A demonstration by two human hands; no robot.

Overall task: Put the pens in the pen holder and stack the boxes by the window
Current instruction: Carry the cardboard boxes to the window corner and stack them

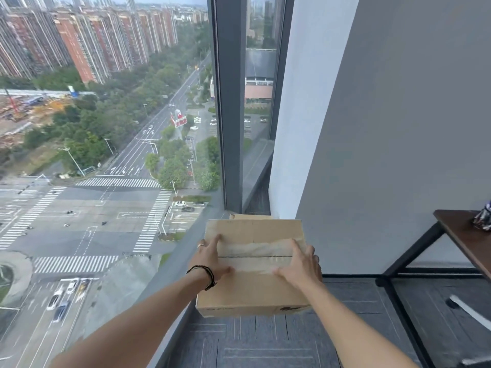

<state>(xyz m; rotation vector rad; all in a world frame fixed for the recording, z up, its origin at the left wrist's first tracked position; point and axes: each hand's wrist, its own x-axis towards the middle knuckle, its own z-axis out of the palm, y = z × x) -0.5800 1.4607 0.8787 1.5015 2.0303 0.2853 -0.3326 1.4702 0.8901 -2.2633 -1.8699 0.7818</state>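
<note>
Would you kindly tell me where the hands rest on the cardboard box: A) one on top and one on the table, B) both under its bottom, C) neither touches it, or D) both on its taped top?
D: the left hand and right hand both lie on the taped top of the cardboard box, near the window.

Behind the taped brown cardboard box point(253, 264), only a thin strip of a second brown cardboard box point(251, 216) shows above its far edge; the rest is covered, so its size and what it rests on cannot be told. The underside of the front box is out of sight too. Both hands cover parts of the box's top: the left hand point(210, 261) hides its left edge, the right hand point(299, 264) its right edge and the end of the tape. The dark wooden desk point(462, 240) is cut off by the right edge. A dark patterned object point(484, 217) on it is half out of frame and too blurred to identify. The printing on the box's front face is unreadable.
</note>
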